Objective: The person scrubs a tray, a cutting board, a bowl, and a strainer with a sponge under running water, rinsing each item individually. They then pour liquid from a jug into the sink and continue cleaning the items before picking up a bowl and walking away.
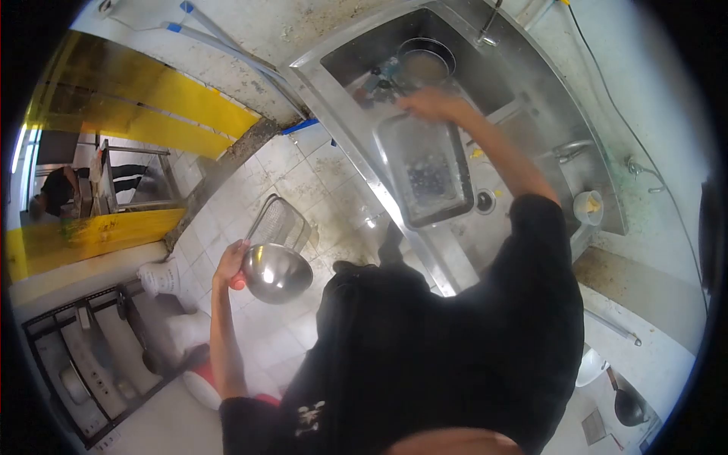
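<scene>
At the left, my left hand (231, 262) is wrapped round the edge of a shiny metal bowl (278, 273), with something red under the fingers. A wire mesh basket (282, 225) shows just beyond the bowl; whether I hold it too is unclear. My right hand (430, 105) is stretched over the sink, its fingers smeared by motion. Beside it lie a rectangular metal tray (425, 171) with water in it and dark objects (381, 85) in the deep basin. A round dark pan (426, 62) sits further back in that basin.
The steel sink unit (334, 136) has a tap (572, 150), a drain (485, 200) and a small white cup (588, 207). A stove (91, 364) stands at lower left. Through a yellow-framed opening (144, 91), another person (57, 189) is visible. A wok (629, 408) is at lower right.
</scene>
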Demonstrator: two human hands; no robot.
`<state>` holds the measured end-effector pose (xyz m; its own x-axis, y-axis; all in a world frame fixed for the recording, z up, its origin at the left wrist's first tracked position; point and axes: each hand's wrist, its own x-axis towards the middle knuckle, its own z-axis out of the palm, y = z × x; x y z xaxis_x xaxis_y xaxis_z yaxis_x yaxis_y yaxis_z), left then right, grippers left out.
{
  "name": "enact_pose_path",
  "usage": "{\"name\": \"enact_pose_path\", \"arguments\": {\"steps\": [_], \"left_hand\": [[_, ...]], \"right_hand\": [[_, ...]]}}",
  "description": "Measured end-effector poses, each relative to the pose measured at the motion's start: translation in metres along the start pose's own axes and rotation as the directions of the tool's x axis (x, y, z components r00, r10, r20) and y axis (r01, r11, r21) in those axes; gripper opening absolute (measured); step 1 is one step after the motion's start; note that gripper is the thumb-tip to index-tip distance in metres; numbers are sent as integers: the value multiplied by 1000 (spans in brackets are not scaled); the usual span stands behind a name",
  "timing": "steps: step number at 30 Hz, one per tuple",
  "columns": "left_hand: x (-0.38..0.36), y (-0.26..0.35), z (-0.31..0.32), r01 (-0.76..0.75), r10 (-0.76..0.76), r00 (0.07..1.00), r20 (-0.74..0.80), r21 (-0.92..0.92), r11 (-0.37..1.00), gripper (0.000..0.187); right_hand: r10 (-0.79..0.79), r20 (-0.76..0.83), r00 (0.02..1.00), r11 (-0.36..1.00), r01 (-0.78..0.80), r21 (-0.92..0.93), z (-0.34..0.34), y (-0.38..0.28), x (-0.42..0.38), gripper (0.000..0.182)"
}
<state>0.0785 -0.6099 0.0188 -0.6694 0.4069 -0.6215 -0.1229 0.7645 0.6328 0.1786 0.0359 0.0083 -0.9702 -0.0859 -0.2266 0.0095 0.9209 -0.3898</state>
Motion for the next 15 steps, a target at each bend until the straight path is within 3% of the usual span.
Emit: {"name": "enact_pose_path", "arguments": {"steps": [1,2,3,4,5,6,7,8,10,11,12,13,15], "left_hand": [[3,2,2,-28,28,999,-20,5,1000,39],[3,12,3,-27,27,1000,-13,9,1000,39],[0,29,4,-26,26,1000,-1,-32,999,39],[-4,40,7,-22,23,1000,13,-75,997,38],[-5,42,7,-21,23,999,24,-75,997,38],[-4,43,4,-5,9,999,42,-103,995,37],[-3,47,3,12,-4,998,61,-127,992,35],[-7,56,5,19,-5,997,80,-172,985,34],[-5,44,3,15,-3,998,64,-181,983,34],[-3,41,2,10,-3,999,37,-194,981,34],[-10,51,5,12,-7,1000,23,-219,976,34],[-12,50,4,16,-9,999,34,-211,977,34],[-11,51,-4,49,-42,998,36,-206,977,35]], "right_hand": [[-14,7,1000,994,15,-107,-30,-12,-19,17],[272,26,962,910,-266,317,-58,-19,-46,27],[505,161,848,585,-473,659,-75,-12,-73,40],[373,-72,925,863,-317,393,-70,17,-106,42],[151,-235,960,989,-147,34,-68,47,-142,45],[186,-283,941,982,-178,55,-84,32,-189,44],[326,-294,898,944,-326,50,-86,24,-232,44],[430,-290,855,900,-382,209,-69,45,-274,45],[527,-293,798,850,-506,149,-43,61,-353,45],[659,-225,718,751,-640,161,-30,68,-382,43],[774,-151,615,633,-757,160,-16,75,-400,42],[782,-144,607,623,-765,164,-2,82,-404,42],[873,-145,465,476,-878,49,35,104,-404,36]]}}
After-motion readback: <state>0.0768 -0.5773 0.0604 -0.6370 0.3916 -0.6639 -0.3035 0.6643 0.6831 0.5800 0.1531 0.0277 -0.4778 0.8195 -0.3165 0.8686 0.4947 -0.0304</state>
